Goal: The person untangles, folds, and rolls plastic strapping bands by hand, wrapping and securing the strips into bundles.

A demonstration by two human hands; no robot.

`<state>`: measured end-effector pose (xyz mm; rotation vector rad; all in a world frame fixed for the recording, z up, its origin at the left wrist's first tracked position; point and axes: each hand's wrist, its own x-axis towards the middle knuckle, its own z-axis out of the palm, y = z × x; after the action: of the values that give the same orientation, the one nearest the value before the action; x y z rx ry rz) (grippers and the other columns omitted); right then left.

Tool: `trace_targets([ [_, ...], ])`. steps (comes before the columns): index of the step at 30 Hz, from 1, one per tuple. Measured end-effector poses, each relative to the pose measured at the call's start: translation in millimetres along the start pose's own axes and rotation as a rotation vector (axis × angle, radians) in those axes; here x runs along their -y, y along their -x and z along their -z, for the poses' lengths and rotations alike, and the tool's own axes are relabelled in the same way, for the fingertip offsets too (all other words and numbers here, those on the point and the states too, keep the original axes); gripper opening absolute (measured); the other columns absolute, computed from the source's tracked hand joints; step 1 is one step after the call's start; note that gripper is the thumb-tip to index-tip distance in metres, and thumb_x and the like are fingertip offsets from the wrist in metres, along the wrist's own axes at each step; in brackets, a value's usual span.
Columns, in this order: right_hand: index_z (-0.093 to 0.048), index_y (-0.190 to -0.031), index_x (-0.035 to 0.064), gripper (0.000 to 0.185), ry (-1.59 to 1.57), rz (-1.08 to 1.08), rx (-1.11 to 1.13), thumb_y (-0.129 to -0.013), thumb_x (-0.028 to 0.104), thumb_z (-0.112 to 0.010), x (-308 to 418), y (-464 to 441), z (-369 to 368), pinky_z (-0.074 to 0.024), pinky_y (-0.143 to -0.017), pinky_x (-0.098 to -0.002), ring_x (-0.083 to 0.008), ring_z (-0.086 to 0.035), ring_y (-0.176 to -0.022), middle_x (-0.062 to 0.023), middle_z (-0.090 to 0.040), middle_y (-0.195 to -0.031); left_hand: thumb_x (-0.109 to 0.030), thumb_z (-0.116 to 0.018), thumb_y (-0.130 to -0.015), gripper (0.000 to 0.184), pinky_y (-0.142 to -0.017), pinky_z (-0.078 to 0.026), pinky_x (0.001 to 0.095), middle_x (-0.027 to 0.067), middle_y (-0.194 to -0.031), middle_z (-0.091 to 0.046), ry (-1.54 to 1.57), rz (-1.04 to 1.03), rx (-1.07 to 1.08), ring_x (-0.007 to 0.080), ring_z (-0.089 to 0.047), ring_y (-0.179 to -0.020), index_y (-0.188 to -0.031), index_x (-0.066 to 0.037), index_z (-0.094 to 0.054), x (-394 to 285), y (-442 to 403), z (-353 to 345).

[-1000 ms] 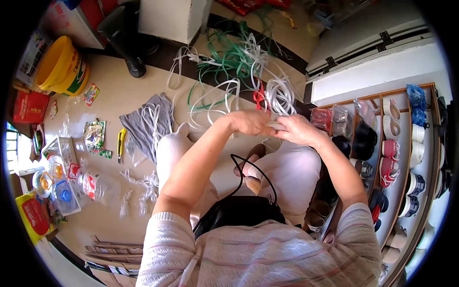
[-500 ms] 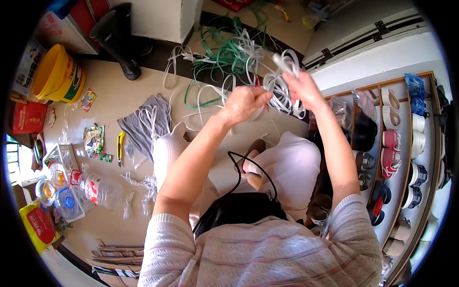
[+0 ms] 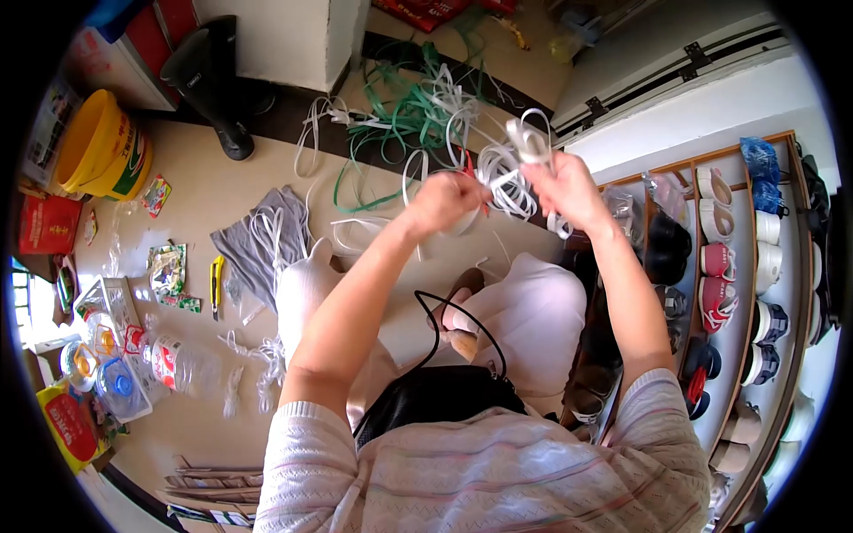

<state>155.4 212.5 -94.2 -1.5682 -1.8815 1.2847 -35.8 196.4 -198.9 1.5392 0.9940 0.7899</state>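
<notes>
The right hand (image 3: 567, 191) clamps the white strap (image 3: 530, 144); the left hand (image 3: 444, 204) is curled closed, any held item too blurred to identify.

From my end, I saw a bunch of flat white plastic strapping (image 3: 528, 140) raised in the right hand (image 3: 566, 186), bent into loose loops (slightly blurred on my feed). A round coil of narrow white plastic strips (image 3: 505, 184) showed just beside it.
</notes>
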Motion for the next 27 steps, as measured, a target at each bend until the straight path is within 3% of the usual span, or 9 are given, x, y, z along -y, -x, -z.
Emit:
trace_targets([
  [4, -0.059, -0.086, 0.0012, 0.024, 0.693, -0.010, 0.149, -0.081, 0.025, -0.058, -40.8, -22.4, 7.4, -0.0400, -0.039, -0.0251, -0.0122, -0.051, -0.045, -0.0051, -0.055, -0.056, -0.027, -0.063, -0.081, 0.024, -0.054, -0.039, 0.0293, 0.0044, -0.057, -0.047, -0.218, -0.151, 0.169, 0.0113, -0.041, -0.056, -0.085, -0.003, -0.064, 0.4, 4.8, -5.4],
  [10, -0.056, -0.099, 0.0010, 0.023, 0.587, -0.452, 0.678, -0.085, 0.018, -0.050, -61.0, 4.6, -8.5, -0.0406, -0.040, -0.0248, -0.0095, -0.048, -0.047, -0.0013, -0.052, -0.064, -0.026, -0.066, -0.078, 0.027, -0.057, -0.040, 0.0300, 0.0046, -0.061, -0.053, -0.042, -0.098, 0.397, 0.0118, -0.045, -0.059, -0.081, 0.000, -0.063, -13.7, 12.7, 18.0],
  [12, -0.056, -0.095, -0.0010, 0.022, 0.747, 0.101, 0.867, -0.086, 0.018, -0.048, -112.3, 5.1, -22.9, -0.0430, -0.046, -0.0285, -0.0112, -0.052, -0.053, -0.0009, -0.052, -0.066, -0.027, -0.066, -0.078, 0.028, -0.058, -0.040, 0.0294, 0.0036, -0.063, -0.055, 0.033, -0.087, 0.474, 0.0108, -0.046, -0.060, -0.082, 0.000, -0.063, -11.1, 12.7, 15.1],
  [16, -0.056, -0.098, 0.0009, 0.022, 0.584, -0.020, 0.889, -0.085, 0.019, -0.055, 1.2, 38.2, -66.6, -0.0452, -0.071, -0.0317, -0.0151, -0.056, -0.073, -0.0037, -0.059, -0.077, -0.027, -0.065, -0.080, 0.025, -0.055, -0.039, 0.0255, -0.0009, -0.064, -0.055, 0.148, -0.061, 0.480, 0.0075, -0.045, -0.060, -0.085, -0.002, -0.065, -12.7, 11.6, 7.2],
  [17, -0.059, -0.095, 0.0016, 0.019, 0.137, 0.193, 0.613, -0.084, 0.016, -0.058, -24.0, 40.8, -66.8, -0.0468, -0.071, -0.0317, -0.0148, -0.058, -0.074, -0.0028, -0.060, -0.076, -0.027, -0.065, -0.081, 0.026, -0.054, -0.038, 0.0247, -0.0012, -0.064, -0.055, 0.286, -0.011, 0.402, 0.0071, -0.045, -0.059, -0.085, -0.002, -0.065, -4.0, 8.1, 4.9],
  [18, -0.061, -0.088, 0.0023, 0.014, 0.299, 0.180, 0.513, -0.082, 0.015, -0.060, 12.3, 39.0, -45.4, -0.0487, -0.060, -0.0283, -0.0120, -0.059, -0.064, -0.0016, -0.059, -0.068, -0.028, -0.065, -0.081, 0.026, -0.053, -0.038, 0.0240, -0.0016, -0.063, -0.055, 0.423, 0.038, 0.322, 0.0067, -0.044, -0.059, -0.086, -0.002, -0.066, 9.4, 1.8, 1.3],
  [19, -0.062, -0.080, 0.0030, 0.012, 0.158, -0.217, 0.368, -0.082, 0.015, -0.061, 22.6, 37.9, -29.9, -0.0456, -0.047, -0.0227, -0.0078, -0.054, -0.050, -0.0001, -0.056, -0.059, -0.029, -0.065, -0.081, 0.027, -0.052, -0.037, 0.0233, -0.0020, -0.063, -0.055, 0.560, 0.084, 0.242, 0.0064, -0.044, -0.058, -0.086, -0.003, -0.066, 15.6, -2.2, -0.6],
  [22, -0.058, -0.079, 0.0033, 0.016, 0.023, -0.142, -0.012, -0.084, 0.018, -0.058, -2.0, 14.2, 11.9, -0.0416, -0.040, -0.0202, -0.0050, -0.050, -0.045, 0.0002, -0.054, -0.057, -0.030, -0.063, -0.082, 0.028, -0.052, -0.038, 0.0225, -0.0020, -0.062, -0.055, 0.182, 0.001, 0.090, 0.0046, -0.045, -0.058, -0.088, -0.003, -0.066, -10.7, 10.6, -6.9],
  [27, -0.058, -0.075, 0.0015, 0.016, 1.122, 0.044, 0.349, -0.078, 0.017, -0.056, -100.0, -0.1, -16.5, -0.0480, -0.057, -0.0386, -0.0275, -0.056, -0.057, -0.0119, -0.057, -0.061, -0.017, -0.065, -0.072, 0.019, -0.061, -0.046, 0.0330, 0.0088, -0.066, -0.062, -0.481, -0.280, 0.133, 0.0199, -0.059, -0.062, -0.088, -0.005, -0.066, 4.5, 13.3, -20.0],
])
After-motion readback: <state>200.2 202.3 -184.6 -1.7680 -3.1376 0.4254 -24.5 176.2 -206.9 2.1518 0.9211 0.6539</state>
